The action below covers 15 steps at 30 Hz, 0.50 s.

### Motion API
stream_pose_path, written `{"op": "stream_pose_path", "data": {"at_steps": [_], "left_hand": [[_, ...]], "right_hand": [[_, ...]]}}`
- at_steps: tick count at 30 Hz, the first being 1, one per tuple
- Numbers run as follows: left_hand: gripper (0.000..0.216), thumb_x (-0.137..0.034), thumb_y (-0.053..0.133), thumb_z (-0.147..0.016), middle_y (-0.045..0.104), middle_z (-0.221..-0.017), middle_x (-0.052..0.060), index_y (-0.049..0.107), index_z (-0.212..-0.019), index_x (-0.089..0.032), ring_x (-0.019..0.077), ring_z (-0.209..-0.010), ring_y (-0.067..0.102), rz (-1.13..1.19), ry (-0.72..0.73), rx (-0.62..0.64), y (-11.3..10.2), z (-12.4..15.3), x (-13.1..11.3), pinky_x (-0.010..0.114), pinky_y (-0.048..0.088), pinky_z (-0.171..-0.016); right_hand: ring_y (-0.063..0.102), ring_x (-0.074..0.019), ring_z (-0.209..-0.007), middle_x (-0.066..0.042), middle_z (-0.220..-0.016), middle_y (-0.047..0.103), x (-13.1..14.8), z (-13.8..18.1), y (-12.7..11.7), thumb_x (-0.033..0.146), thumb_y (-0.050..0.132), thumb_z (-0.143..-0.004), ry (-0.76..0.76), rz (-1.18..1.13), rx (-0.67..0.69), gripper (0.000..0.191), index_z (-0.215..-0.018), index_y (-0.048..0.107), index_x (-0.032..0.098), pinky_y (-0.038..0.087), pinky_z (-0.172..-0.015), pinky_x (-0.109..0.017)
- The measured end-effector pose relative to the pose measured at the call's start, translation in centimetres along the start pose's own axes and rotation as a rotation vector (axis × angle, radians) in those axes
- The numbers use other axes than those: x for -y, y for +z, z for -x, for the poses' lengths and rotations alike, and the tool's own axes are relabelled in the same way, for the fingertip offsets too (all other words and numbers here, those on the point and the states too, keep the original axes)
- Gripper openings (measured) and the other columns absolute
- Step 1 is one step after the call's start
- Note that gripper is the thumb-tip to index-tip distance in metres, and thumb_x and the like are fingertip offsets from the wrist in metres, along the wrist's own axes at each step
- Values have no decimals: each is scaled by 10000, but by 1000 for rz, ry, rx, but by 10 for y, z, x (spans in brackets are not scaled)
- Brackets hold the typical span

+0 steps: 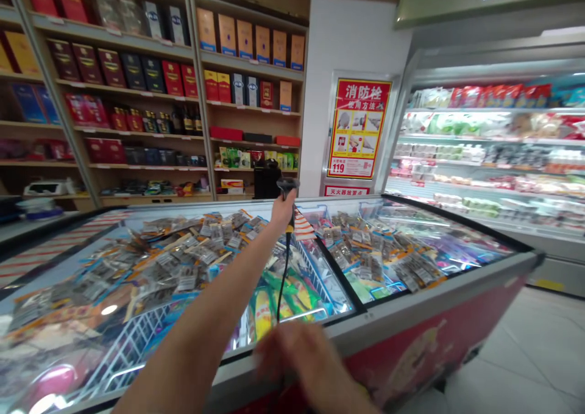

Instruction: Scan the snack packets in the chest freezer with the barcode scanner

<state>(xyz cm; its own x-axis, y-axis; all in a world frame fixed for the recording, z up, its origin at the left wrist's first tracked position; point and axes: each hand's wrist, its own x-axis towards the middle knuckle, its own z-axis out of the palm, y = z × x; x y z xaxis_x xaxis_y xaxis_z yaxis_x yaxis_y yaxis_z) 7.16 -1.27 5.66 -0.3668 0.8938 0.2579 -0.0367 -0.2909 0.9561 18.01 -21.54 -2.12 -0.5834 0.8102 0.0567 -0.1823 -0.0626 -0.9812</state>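
My left hand (283, 210) is stretched far out over a glass-topped chest freezer (439, 292), its fingers wrapped round the handle of a black barcode scanner (287, 185). From the handle's lower end a black cable (284, 274) hangs down toward the front edge. Low in the view, my right hand (299, 356) is smeared by motion beside the cable, and whether it touches the cable I cannot tell. Many small flat packets (187, 274) with orange and blue edges lie spread on the left glass, and more packets (365, 249) cover part of the right glass.
Shelves of boxed goods (134, 72) line the back left. A red and yellow sign (359, 127) hangs on the white wall. An open refrigerated display (493, 152) stands at the right, with tiled floor (525, 353) before it. Baskets of bagged goods (292, 292) show under the glass.
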Motion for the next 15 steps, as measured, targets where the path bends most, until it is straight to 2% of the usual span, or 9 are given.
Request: {"op": "stream_pose_path", "data": {"at_steps": [1, 3, 4, 6, 8, 10, 11, 13, 15], "left_hand": [[272, -437, 557, -681, 497, -474, -23, 524, -701, -167, 99, -394, 467, -27, 13, 28, 1, 13, 8, 212, 368, -423], [265, -385, 605, -648, 570, -565, 7, 554, -791, -168, 126, -486, 531, -69, 41, 83, 7, 41, 25, 224, 403, -489], [305, -339, 636, -621, 607, -633, 26, 557, -863, -171, 144, -555, 563, -86, 54, 109, 11, 55, 33, 232, 419, -535], [449, -246, 669, -577, 645, -755, 60, 533, -998, -170, 179, -685, 593, -117, 78, 160, 18, 76, 46, 253, 433, -621], [568, -167, 680, -530, 657, -840, 77, 510, -1073, -171, 198, -756, 595, -144, 102, 223, 17, 85, 53, 273, 435, -677], [612, -122, 681, -492, 660, -876, 70, 519, -1080, -179, 200, -768, 595, -243, 128, 293, 5, 77, 55, 284, 436, -701], [598, -137, 673, -503, 659, -891, 56, 523, -1079, -193, 192, -777, 594, -396, 155, 333, -5, 68, 54, 281, 436, -712], [468, -166, 634, -560, 650, -909, 70, 560, -1022, -193, 209, -855, 582, -532, 151, 265, -34, 43, 53, 291, 418, -763], [370, -197, 568, -632, 605, -1014, 115, 558, -1001, -177, 261, -1041, 495, -656, 135, 105, -65, 17, 55, 340, 353, -862]], "right_hand": [[565, -186, -921, 11, -911, 648, 9, -15, -20, 580, 494, -647, -44, 0, -118, 482, -1024, 577, 291, 460, -703, -296], [549, -198, -942, -31, -958, 634, 23, -50, -58, 488, 604, -597, -222, 12, -603, 504, -1026, 563, 226, 449, -726, -295], [541, -200, -958, -36, -988, 623, 27, -68, -73, 460, 618, -593, -251, 12, -671, 504, -1032, 551, 221, 446, -729, -299], [567, -213, -896, -48, -903, 641, 28, -97, -93, 413, 638, -576, -224, -8, -607, 414, -919, 586, 187, 452, -698, -306], [587, -198, -823, -32, -813, 651, 22, -114, -102, 358, 648, -563, -282, -79, -589, 328, -830, 593, 176, 456, -684, -292], [598, -169, -734, -3, -733, 647, 13, -122, -105, 327, 645, -563, -351, -187, -628, 285, -800, 578, 184, 462, -645, -267], [598, -157, -680, 10, -697, 641, 9, -124, -106, 329, 638, -572, -354, -241, -636, 277, -801, 566, 190, 464, -604, -260], [577, -136, -564, 28, -629, 623, 2, -125, -105, 337, 631, -584, -322, -326, -623, 272, -798, 543, 196, 451, -503, -247], [540, -118, -482, 34, -584, 602, -4, -126, -104, 340, 620, -593, -301, -391, -572, 251, -772, 530, 188, 422, -432, -230]]}}
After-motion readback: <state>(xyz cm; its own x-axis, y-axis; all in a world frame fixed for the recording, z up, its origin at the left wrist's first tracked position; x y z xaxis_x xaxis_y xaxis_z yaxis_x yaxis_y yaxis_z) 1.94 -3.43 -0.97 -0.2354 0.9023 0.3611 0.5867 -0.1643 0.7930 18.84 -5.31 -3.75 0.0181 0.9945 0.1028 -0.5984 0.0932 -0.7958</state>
